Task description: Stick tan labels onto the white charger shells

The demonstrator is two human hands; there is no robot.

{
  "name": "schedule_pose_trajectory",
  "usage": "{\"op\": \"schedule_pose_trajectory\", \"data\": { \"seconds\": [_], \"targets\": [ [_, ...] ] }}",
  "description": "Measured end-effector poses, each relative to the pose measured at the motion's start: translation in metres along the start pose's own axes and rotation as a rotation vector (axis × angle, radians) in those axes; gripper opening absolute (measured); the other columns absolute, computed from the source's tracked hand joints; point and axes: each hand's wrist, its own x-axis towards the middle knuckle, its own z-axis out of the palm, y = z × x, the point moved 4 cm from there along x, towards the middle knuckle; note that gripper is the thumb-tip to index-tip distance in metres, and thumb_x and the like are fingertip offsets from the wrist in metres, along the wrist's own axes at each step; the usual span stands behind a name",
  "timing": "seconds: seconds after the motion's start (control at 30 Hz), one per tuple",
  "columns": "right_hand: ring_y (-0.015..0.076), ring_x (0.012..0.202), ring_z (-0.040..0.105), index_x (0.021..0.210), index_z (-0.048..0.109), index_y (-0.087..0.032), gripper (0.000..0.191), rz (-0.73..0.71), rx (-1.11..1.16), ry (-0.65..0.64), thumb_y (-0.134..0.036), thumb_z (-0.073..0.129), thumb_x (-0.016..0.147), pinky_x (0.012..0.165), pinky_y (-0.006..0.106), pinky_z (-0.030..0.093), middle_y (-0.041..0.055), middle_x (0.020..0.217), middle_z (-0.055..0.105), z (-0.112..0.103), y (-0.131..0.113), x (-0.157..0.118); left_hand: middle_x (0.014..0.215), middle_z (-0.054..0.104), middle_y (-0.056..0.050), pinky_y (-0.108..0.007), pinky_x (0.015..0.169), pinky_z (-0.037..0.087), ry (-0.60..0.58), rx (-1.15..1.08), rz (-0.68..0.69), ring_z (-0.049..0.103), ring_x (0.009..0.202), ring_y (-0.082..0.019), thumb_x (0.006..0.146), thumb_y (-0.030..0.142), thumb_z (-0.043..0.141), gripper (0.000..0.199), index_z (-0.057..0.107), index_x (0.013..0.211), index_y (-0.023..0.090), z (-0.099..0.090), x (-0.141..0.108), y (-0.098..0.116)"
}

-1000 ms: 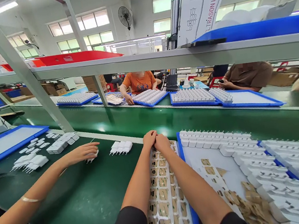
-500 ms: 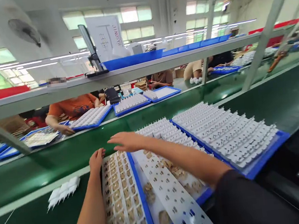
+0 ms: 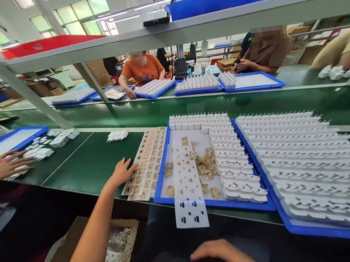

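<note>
My left hand [image 3: 122,172] has its fingers spread, the fingertips at the left edge of sheets of tan die-cut pieces [image 3: 148,162] lying on the bench. Low in the view, over dark cloth, is my right hand [image 3: 227,255]; its thumb stands apart from the fingers and nothing shows held, though part is cut off. Between the hands and the goods, a blue-rimmed tray [image 3: 166,195] carries rows of white plug-like parts [image 3: 232,153], loose tan pieces [image 3: 207,163] and a long white strip with cut-outs [image 3: 188,184], which overhangs the tray's front edge.
A second blue tray [image 3: 297,228] full of white parts stands at the right. A small group of white parts [image 3: 117,135] lies on the green bench. At left a co-worker's hands [image 3: 3,167] are near white pieces. A shelf [image 3: 126,43] crosses above; a carton [image 3: 75,228] sits below.
The view has turned left and down. My right hand has drawn back from above the tray to the bottom of the view. My left hand has come nearer, its fingers now spread.
</note>
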Motion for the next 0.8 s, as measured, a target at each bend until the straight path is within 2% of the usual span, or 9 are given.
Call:
{"op": "schedule_pose_trajectory", "data": {
  "seconds": [0.03, 0.1, 0.17, 0.23, 0.3, 0.4, 0.53, 0.7, 0.8],
  "targets": [
    [0.0291, 0.117, 0.063, 0.116, 0.073, -0.039, 0.039, 0.002, 0.036, -0.002, -0.058, 0.057, 0.086, 0.106, 0.044, 0.045, 0.0043, 0.123, 0.072, 0.012, 0.022, 0.024, 0.145, 0.052, -0.022, -0.061, 0.12, 0.008, 0.022, 0.0, -0.027, 0.023, 0.147, -0.048, 0.058, 0.04, 0.085, 0.045, 0.071, 0.093, 0.016, 0.005, -0.012, -0.007],
    [0.0298, 0.11, 0.067, 0.113, 0.075, -0.029, 0.053, 0.077, 0.144, 0.139, -0.066, 0.054, 0.081, 0.1, 0.042, 0.048, 0.0083, 0.116, 0.073, 0.023, 0.07, 0.066, 0.151, 0.046, -0.018, -0.062, 0.119, 0.001, 0.056, -0.015, -0.058, 0.012, 0.151, -0.045, 0.062, 0.041, 0.083, 0.041, 0.07, 0.094, 0.02, 0.018, -0.027, -0.011],
    [0.0329, 0.108, 0.067, 0.109, 0.076, -0.022, 0.062, 0.115, 0.172, 0.151, -0.07, 0.057, 0.075, 0.098, 0.045, 0.049, 0.0127, 0.114, 0.073, 0.032, 0.113, 0.095, 0.149, 0.049, -0.015, -0.06, 0.121, 0.003, 0.059, -0.053, -0.061, 0.012, 0.152, -0.039, 0.069, 0.041, 0.079, 0.033, 0.07, 0.096, 0.023, 0.031, -0.031, -0.005],
    [0.0354, 0.111, 0.066, 0.102, 0.077, -0.02, 0.062, 0.129, 0.189, 0.16, -0.071, 0.062, 0.07, 0.101, 0.048, 0.046, 0.0132, 0.111, 0.074, 0.037, 0.144, 0.107, 0.144, 0.055, -0.014, -0.054, 0.122, 0.011, 0.034, -0.099, -0.042, 0.019, 0.152, -0.035, 0.072, 0.037, 0.077, 0.03, 0.069, 0.098, 0.024, 0.044, -0.031, 0.006],
    [0.0342, 0.115, 0.064, 0.103, 0.076, -0.022, 0.06, 0.118, 0.215, 0.186, -0.07, 0.062, 0.07, 0.104, 0.046, 0.044, 0.0111, 0.114, 0.074, 0.037, 0.162, 0.109, 0.141, 0.057, -0.014, -0.049, 0.123, 0.016, 0.003, -0.131, -0.018, 0.027, 0.15, -0.034, 0.067, 0.033, 0.081, 0.036, 0.069, 0.1, 0.023, 0.052, -0.031, 0.016],
    [0.032, 0.12, 0.062, 0.111, 0.073, -0.022, 0.063, 0.102, 0.261, 0.251, -0.071, 0.056, 0.073, 0.106, 0.042, 0.044, 0.0103, 0.121, 0.071, 0.035, 0.176, 0.106, 0.141, 0.058, -0.014, -0.046, 0.122, 0.022, -0.034, -0.148, 0.006, 0.037, 0.144, -0.036, 0.057, 0.029, 0.087, 0.051, 0.07, 0.104, 0.021, 0.051, -0.033, 0.027],
    [0.0327, 0.117, 0.063, 0.111, 0.072, -0.021, 0.066, 0.095, 0.315, 0.316, -0.071, 0.055, 0.071, 0.1, 0.042, 0.048, 0.0122, 0.12, 0.071, 0.034, 0.184, 0.106, 0.147, 0.052, -0.015, -0.052, 0.116, 0.035, -0.054, -0.148, 0.0, 0.047, 0.136, -0.041, 0.052, 0.03, 0.09, 0.074, 0.064, 0.121, 0.023, 0.037, -0.036, 0.033],
    [0.031, 0.113, 0.066, 0.102, 0.074, -0.025, 0.054, 0.084, 0.327, 0.335, -0.065, 0.06, 0.069, 0.1, 0.039, 0.048, 0.0086, 0.113, 0.074, 0.031, 0.184, 0.106, 0.136, 0.061, -0.016, -0.05, 0.118, 0.032, -0.062, -0.112, -0.002, 0.044, 0.139, -0.039, 0.059, 0.039, 0.086, 0.063, 0.067, 0.117, 0.021, 0.042, -0.031, 0.04],
    [0.0318, 0.116, 0.064, 0.103, 0.075, -0.025, 0.055, 0.122, 0.314, 0.36, -0.064, 0.062, 0.067, 0.101, 0.039, 0.048, 0.0091, 0.117, 0.073, 0.027, 0.184, 0.105, 0.136, 0.062, -0.016, -0.049, 0.12, 0.026, -0.096, -0.087, 0.021, 0.042, 0.14, -0.04, 0.056, 0.04, 0.088, 0.066, 0.069, 0.115, 0.018, 0.046, -0.03, 0.044]
  ]
}}
